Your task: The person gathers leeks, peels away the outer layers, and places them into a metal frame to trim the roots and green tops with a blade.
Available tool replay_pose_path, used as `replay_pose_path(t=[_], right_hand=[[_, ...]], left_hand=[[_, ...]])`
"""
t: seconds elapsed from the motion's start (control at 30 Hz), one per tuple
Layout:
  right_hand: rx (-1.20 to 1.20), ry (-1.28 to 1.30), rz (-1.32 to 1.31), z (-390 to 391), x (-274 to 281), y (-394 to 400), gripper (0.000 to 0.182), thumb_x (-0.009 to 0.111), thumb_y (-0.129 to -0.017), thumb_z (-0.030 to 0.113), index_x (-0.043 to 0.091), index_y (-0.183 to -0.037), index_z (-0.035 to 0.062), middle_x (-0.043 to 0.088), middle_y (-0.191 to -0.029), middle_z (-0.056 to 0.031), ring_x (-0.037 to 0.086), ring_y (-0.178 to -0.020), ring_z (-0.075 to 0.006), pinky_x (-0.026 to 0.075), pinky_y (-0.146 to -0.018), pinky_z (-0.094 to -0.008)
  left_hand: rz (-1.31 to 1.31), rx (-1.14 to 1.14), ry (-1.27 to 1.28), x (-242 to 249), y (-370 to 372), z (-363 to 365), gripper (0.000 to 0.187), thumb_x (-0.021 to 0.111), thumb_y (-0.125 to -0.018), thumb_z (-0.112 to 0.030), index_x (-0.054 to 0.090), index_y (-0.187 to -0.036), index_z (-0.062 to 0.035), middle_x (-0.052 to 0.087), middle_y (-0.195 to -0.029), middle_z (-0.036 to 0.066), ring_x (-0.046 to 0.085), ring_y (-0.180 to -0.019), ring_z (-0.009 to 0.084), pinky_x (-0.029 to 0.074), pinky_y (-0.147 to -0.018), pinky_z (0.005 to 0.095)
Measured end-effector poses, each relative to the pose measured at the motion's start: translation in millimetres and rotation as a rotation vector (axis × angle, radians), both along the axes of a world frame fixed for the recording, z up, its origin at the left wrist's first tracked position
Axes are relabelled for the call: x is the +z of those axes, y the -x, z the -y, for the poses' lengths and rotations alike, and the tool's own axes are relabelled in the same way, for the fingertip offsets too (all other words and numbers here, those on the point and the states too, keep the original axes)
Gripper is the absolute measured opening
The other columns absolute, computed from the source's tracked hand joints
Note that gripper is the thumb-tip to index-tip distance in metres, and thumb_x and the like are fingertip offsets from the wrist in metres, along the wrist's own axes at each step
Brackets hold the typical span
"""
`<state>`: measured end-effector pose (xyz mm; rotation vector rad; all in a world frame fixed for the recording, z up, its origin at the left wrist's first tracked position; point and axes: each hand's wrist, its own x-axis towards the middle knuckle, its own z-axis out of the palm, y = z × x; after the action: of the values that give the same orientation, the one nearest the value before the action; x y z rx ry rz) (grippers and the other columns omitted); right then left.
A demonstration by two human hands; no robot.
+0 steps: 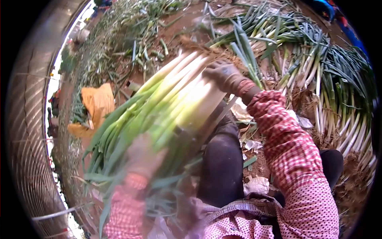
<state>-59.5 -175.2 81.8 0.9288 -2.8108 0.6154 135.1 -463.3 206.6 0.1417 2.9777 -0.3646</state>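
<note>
A thick bundle of long green onions (pixel 175 91) lies slantwise in front of me, with white stalks and roots toward the top and green leaves toward the lower left. My right hand (pixel 225 75), apparently gloved, grips the white stalks at the bundle's right side, just below the brown roots (pixel 207 49). My left hand (pixel 145 155) is over the green leaves on the lower side. Motion smears its fingers, so their hold cannot be made out.
More green onions (pixel 346 91) lie in rows at the right and upper right. Loose leaf trimmings (pixel 131 36) cover the soil at the upper left. An orange cloth or bag (pixel 97 105) lies left of the bundle. Ribbed sheeting (pixel 30 119) rises along the left edge.
</note>
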Motion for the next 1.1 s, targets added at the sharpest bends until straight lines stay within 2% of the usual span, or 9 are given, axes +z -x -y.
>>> replay_pose_path(t=[0.23, 0.3, 0.4, 0.47, 0.6, 0.8, 0.87, 1.0, 1.1], right_hand=[[-0.073, 0.079, -0.296, 2, -41, 3, 0.045, 0.055, -0.08, -0.005, 0.061, -0.118, 0.0166, 0.062, -0.122, -0.0082, 0.057, -0.118, -0.0304, 0.047, -0.102, -0.04], [-0.062, 0.202, -0.363, 7, -63, 5, 0.042, 0.059, -0.076, 0.0, 0.061, -0.115, 0.0142, 0.06, -0.124, -0.0087, 0.054, -0.12, -0.0316, 0.044, -0.101, -0.0429], [-0.113, 0.043, -0.3, 9, -55, -1, 0.047, 0.057, -0.076, 0.0, 0.058, -0.12, 0.0175, 0.056, -0.132, -0.0064, 0.048, -0.129, -0.0281, 0.034, -0.111, -0.0424], [-0.183, -0.198, -0.093, 23, -31, -10, 0.062, 0.06, -0.07, 0.004, 0.048, -0.13, 0.0158, 0.045, -0.142, -0.0105, 0.034, -0.14, -0.0321, 0.022, -0.117, -0.0472], [-0.279, -0.139, -0.096, 40, -29, -25, 0.06, 0.062, -0.071, 0.006, 0.048, -0.129, 0.0148, 0.045, -0.141, -0.0111, 0.033, -0.139, -0.0339, 0.021, -0.117, -0.0503], [-0.324, -0.147, -0.062, 39, -22, -26, 0.047, 0.057, -0.078, 0.005, 0.051, -0.123, 0.0142, 0.047, -0.137, -0.0117, 0.036, -0.137, -0.0334, 0.026, -0.114, -0.049], [-0.308, -0.237, -0.003, 39, -13, -28, 0.049, 0.053, -0.085, 0.012, 0.046, -0.134, 0.0134, 0.042, -0.145, -0.0113, 0.033, -0.141, -0.0309, 0.021, -0.118, -0.0489], [-0.3, -0.123, -0.058, 34, -22, -25, 0.045, 0.053, -0.082, 0.011, 0.051, -0.127, 0.0147, 0.047, -0.14, -0.0107, 0.035, -0.14, -0.0299, 0.021, -0.117, -0.0484], [-0.289, -0.103, -0.037, 34, -25, -25, 0.047, 0.054, -0.081, 0.012, 0.05, -0.128, 0.0158, 0.046, -0.142, -0.0112, 0.034, -0.14, -0.0309, 0.019, -0.118, -0.0502]], left_hand=[[-0.025, -0.008, 0.03, -39, 3, 6, 0.062, 0.08, -0.071, -0.046, 0.054, -0.109, -0.0039, 0.058, -0.103, 0.014, 0.057, -0.098, 0.0336, 0.049, -0.079, 0.0445], [-0.039, -0.002, 0.067, -48, 0, 11, 0.059, 0.078, -0.071, -0.048, 0.055, -0.106, -0.0054, 0.059, -0.101, 0.012, 0.057, -0.096, 0.031, 0.049, -0.077, 0.0431], [-0.154, -0.093, 0.076, -50, -9, 18, 0.057, 0.074, -0.074, -0.052, 0.056, -0.104, -0.0063, 0.059, -0.098, 0.011, 0.058, -0.095, 0.0272, 0.048, -0.075, 0.0401], [-0.171, -0.079, 0.142, -55, -7, 18, 0.058, 0.072, -0.075, -0.053, 0.056, -0.105, -0.006, 0.06, -0.099, 0.011, 0.058, -0.095, 0.0262, 0.048, -0.074, 0.0397], [-0.225, -0.014, 0.131, -46, -18, 7, 0.061, 0.073, -0.074, -0.055, 0.056, -0.109, -0.0081, 0.06, -0.102, 0.008, 0.057, -0.097, 0.0251, 0.046, -0.079, 0.0395], [-0.277, 0.249, 0.251, -20, -108, 38, 0.115, 0.089, -0.06, -0.043, 0.025, -0.152, -0.0154, 0.037, -0.148, 0.017, 0.034, -0.139, 0.0334, 0.017, -0.117, 0.0592], [-0.269, 0.473, 0.282, -9, -134, 40, 0.122, 0.089, -0.059, -0.043, 0.018, -0.154, -0.0176, 0.03, -0.154, 0.017, 0.028, -0.142, 0.0339, 0.013, -0.117, 0.0592], [-0.485, 0.766, 0.348, -7, -163, 54, 0.122, 0.09, -0.057, -0.043, 0.02, -0.153, -0.0177, 0.03, -0.152, 0.017, 0.029, -0.142, 0.0348, 0.018, -0.114, 0.0594], [-0.156, 0.972, 0.356, 12, -148, 66, 0.116, 0.086, -0.061, -0.042, 0.02, -0.154, -0.0217, 0.028, -0.156, 0.012, 0.028, -0.143, 0.0353, 0.018, -0.114, 0.0585]])
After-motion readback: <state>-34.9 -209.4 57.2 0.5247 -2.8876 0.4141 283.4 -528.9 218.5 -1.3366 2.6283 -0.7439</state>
